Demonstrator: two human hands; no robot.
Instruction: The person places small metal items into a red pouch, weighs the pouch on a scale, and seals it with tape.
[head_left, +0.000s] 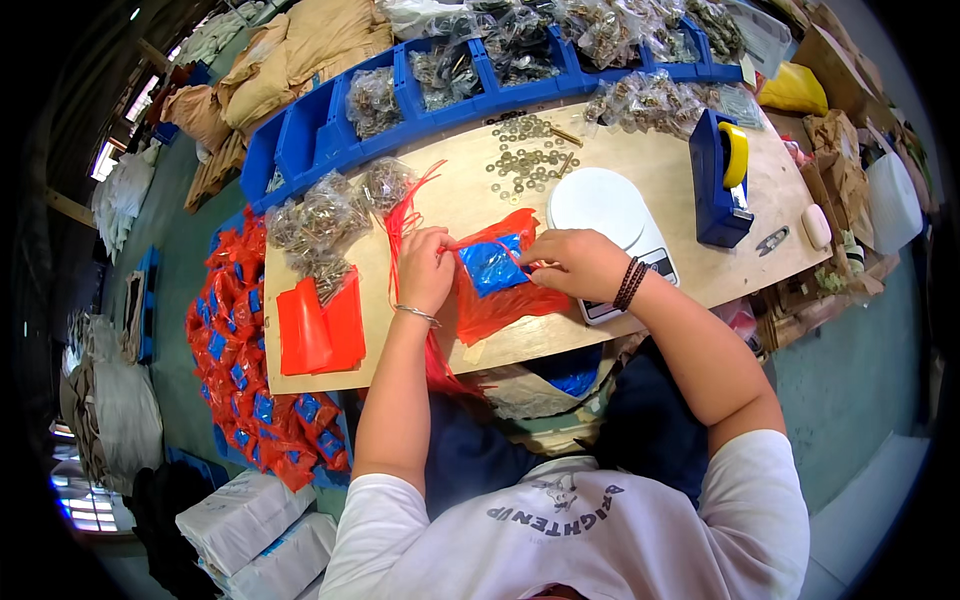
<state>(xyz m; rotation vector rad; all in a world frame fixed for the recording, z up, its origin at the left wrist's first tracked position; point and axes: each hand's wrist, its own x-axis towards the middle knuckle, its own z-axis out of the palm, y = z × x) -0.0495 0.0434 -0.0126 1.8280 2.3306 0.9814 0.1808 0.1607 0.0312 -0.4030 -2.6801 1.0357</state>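
Note:
A red plastic bag (487, 315) lies on the plywood table in front of me, with a shiny blue packet (491, 268) on its middle. At the packet's left side, my left hand (426, 270) pinches a thin red plastic string (480, 241) that runs across the packet's top. My right hand (574, 261) has thumb and fingers closed at the packet's right edge, apparently on the same string; the fingertips hide part of it. Beside my left hand hangs a bundle of red strings (397, 225). A white kitchen scale (600, 206) stands just beyond my right hand.
Blue bins (307, 142) with bagged hardware line the back. Loose washers (525, 161), a tape dispenser (716, 180) and thread snips (772, 240) lie on the table (720, 277). Flat red bags (322, 330) are at left; filled red bags (240, 360) are heaped beside the table.

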